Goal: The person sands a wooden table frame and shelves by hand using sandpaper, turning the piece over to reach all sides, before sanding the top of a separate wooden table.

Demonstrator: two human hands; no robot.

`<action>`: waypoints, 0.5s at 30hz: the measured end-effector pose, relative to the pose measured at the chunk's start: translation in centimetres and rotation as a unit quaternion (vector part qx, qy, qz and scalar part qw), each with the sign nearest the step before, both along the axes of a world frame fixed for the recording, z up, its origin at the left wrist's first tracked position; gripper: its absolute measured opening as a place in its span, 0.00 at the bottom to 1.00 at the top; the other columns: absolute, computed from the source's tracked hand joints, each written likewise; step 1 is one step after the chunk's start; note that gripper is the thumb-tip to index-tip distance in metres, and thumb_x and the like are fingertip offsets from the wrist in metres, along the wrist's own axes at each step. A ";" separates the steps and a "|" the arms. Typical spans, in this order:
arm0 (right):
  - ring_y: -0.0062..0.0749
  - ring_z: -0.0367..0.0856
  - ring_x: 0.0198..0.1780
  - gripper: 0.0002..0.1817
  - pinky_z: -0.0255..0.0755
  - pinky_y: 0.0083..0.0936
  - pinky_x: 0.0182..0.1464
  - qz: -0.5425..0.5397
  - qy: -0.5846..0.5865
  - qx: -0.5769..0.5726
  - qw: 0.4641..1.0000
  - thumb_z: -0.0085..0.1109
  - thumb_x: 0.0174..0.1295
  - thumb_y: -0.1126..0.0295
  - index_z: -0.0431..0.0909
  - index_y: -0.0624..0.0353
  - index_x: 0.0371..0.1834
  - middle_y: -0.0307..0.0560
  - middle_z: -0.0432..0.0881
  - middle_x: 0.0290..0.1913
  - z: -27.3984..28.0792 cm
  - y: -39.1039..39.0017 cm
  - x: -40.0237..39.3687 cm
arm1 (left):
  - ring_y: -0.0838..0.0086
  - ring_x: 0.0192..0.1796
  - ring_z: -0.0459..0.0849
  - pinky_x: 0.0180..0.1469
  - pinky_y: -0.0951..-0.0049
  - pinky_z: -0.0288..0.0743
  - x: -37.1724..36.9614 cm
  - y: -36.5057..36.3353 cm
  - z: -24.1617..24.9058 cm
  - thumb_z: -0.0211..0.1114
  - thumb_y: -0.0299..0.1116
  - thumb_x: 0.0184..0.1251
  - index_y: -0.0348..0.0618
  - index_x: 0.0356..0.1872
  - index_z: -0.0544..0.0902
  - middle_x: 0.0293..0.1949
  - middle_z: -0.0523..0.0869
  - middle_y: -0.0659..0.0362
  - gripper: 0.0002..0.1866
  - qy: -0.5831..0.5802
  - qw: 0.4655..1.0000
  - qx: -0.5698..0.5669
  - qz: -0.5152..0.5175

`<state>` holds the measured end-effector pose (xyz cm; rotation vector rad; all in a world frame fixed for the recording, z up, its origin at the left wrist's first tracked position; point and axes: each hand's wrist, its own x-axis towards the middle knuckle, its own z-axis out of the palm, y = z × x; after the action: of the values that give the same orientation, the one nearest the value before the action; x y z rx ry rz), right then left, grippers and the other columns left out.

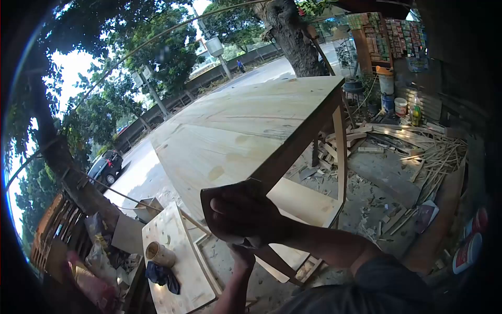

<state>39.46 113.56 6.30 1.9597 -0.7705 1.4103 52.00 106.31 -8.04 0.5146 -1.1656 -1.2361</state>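
A large pale wooden panel (235, 123) lies as the top of a wooden frame, with its dark side edge facing me. At its near corner my right hand (243, 212) is closed on a dark brown sheet (209, 195), which is bent around the fingers. The hand is in deep shadow, so the exact grip is hard to see. Just below it is my left hand (240, 256), its fingers hidden behind the right hand and the sheet. Whether the left hand holds anything cannot be seen.
A tub (160, 254) and a dark cloth (162, 277) rest on a lower board (183, 267) at left. Scrap wood (413, 141) and shavings cover the ground at right. Beyond the panel stand a tree trunk (295, 42) and a parked car (106, 166) by the road.
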 end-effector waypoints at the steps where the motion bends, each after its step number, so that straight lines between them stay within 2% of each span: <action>1: 0.50 0.63 0.81 0.35 0.60 0.57 0.79 0.013 0.093 0.007 0.996 0.62 0.68 0.64 0.69 0.45 0.81 0.50 0.68 0.80 0.7 -0.1 -2.9 | 0.71 0.40 0.85 0.37 0.67 0.79 0.8 0.8 0.9 0.40 0.77 0.77 0.41 0.48 0.78 0.40 0.87 0.55 0.42 -0.023 0.999 -0.013 -0.045; 2: 0.40 0.81 0.69 0.26 0.70 0.57 0.70 -0.063 0.039 -0.032 0.997 0.71 0.59 0.60 0.84 0.39 0.64 0.37 0.81 0.68 -0.4 -0.5 -5.0 | 0.70 0.35 0.85 0.36 0.67 0.78 1.5 1.5 1.8 0.39 0.78 0.76 0.40 0.45 0.78 0.36 0.87 0.54 0.43 -0.047 0.994 -0.027 -0.090; 3: 0.40 0.81 0.67 0.25 0.69 0.60 0.69 -0.091 0.060 -0.094 0.990 0.70 0.58 0.60 0.84 0.36 0.62 0.38 0.83 0.65 0.5 -0.3 -8.6 | 0.68 0.29 0.85 0.28 0.67 0.78 1.1 3.0 5.0 0.39 0.80 0.74 0.41 0.40 0.78 0.30 0.87 0.52 0.44 -0.106 0.985 -0.058 -0.121; 4: 0.42 0.80 0.65 0.24 0.66 0.63 0.71 -0.177 0.106 0.043 0.978 0.69 0.60 0.62 0.84 0.37 0.63 0.38 0.84 0.63 -0.1 -0.1 -12.7 | 0.67 0.25 0.83 0.27 0.67 0.77 0.4 3.6 6.0 0.39 0.81 0.73 0.41 0.37 0.77 0.25 0.84 0.52 0.45 -0.094 0.993 -0.031 -0.070; 5: 0.44 0.77 0.68 0.26 0.65 0.61 0.73 -0.191 0.138 0.062 0.970 0.68 0.60 0.63 0.82 0.41 0.65 0.40 0.82 0.66 0.2 0.2 -14.0 | 0.67 0.21 0.82 0.26 0.66 0.77 -0.6 4.4 6.1 0.39 0.83 0.71 0.41 0.35 0.77 0.21 0.82 0.52 0.47 -0.077 0.997 -0.005 -0.025; 6: 0.46 0.74 0.71 0.28 0.64 0.59 0.75 -0.205 0.171 0.080 0.960 0.68 0.61 0.64 0.81 0.45 0.68 0.41 0.79 0.69 0.6 0.5 -15.4 | 0.66 0.23 0.82 0.26 0.67 0.76 -0.4 3.5 4.8 0.39 0.83 0.71 0.40 0.38 0.78 0.21 0.82 0.53 0.47 -0.056 0.997 -0.035 -0.042; 7: 0.49 0.68 0.79 0.32 0.65 0.53 0.77 -0.144 0.174 -0.011 0.974 0.68 0.60 0.64 0.79 0.52 0.72 0.43 0.74 0.77 1.9 1.5 -15.2 | 0.66 0.24 0.83 0.27 0.66 0.77 -0.3 3.5 4.6 0.39 0.83 0.71 0.40 0.40 0.78 0.22 0.82 0.53 0.47 -0.044 0.998 -0.023 -0.045; 9: 0.46 0.61 0.84 0.34 0.59 0.49 0.83 0.002 0.209 -0.017 0.978 0.65 0.58 0.67 0.78 0.52 0.73 0.44 0.71 0.80 4.6 2.0 -8.9 | 0.65 0.25 0.84 0.29 0.65 0.78 -0.5 3.4 4.5 0.40 0.83 0.70 0.40 0.43 0.78 0.24 0.83 0.52 0.47 -0.018 0.998 -0.002 -0.059; 10: 0.44 0.61 0.84 0.34 0.58 0.49 0.83 0.030 0.226 -0.021 0.973 0.64 0.59 0.68 0.77 0.51 0.74 0.44 0.71 0.80 6.2 1.5 -4.9 | 0.63 0.38 0.87 0.41 0.62 0.82 1.2 1.3 -0.3 0.37 0.81 0.73 0.37 0.57 0.80 0.41 0.87 0.47 0.50 -0.019 0.992 -0.068 -0.102; 11: 0.43 0.61 0.84 0.34 0.58 0.49 0.84 0.057 0.237 -0.020 0.970 0.63 0.60 0.68 0.77 0.50 0.75 0.43 0.70 0.81 7.0 1.4 -2.6 | 0.60 0.43 0.87 0.44 0.59 0.83 0.8 0.4 -2.0 0.38 0.82 0.71 0.37 0.65 0.77 0.45 0.86 0.45 0.53 0.011 1.000 -0.012 0.002; 13: 0.39 0.60 0.85 0.32 0.53 0.51 0.85 0.022 0.266 -0.053 0.962 0.61 0.64 0.66 0.76 0.50 0.75 0.43 0.67 0.83 7.6 2.0 -3.6 | 0.63 0.38 0.86 0.41 0.61 0.82 0.5 2.6 1.3 0.37 0.81 0.73 0.38 0.62 0.77 0.39 0.87 0.48 0.50 -0.048 0.998 -0.033 -0.009; 14: 0.38 0.60 0.85 0.31 0.51 0.51 0.86 0.003 0.286 -0.072 0.955 0.60 0.65 0.65 0.76 0.50 0.75 0.44 0.65 0.83 8.0 2.0 -4.0 | 0.64 0.34 0.85 0.37 0.62 0.80 0.0 2.7 2.3 0.38 0.81 0.73 0.40 0.55 0.77 0.35 0.85 0.50 0.47 -0.047 0.998 -0.041 -0.028; 15: 0.39 0.61 0.85 0.30 0.52 0.53 0.85 0.015 0.259 -0.038 0.965 0.56 0.68 0.65 0.76 0.50 0.76 0.44 0.67 0.82 7.4 1.9 -6.8 | 0.65 0.31 0.84 0.34 0.64 0.79 -0.2 2.8 2.9 0.39 0.81 0.73 0.41 0.48 0.78 0.30 0.83 0.52 0.46 -0.043 0.997 -0.049 -0.043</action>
<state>32.68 115.49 13.75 2.1477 -0.4351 0.8588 51.85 109.13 -5.17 0.4521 -1.3263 -1.2336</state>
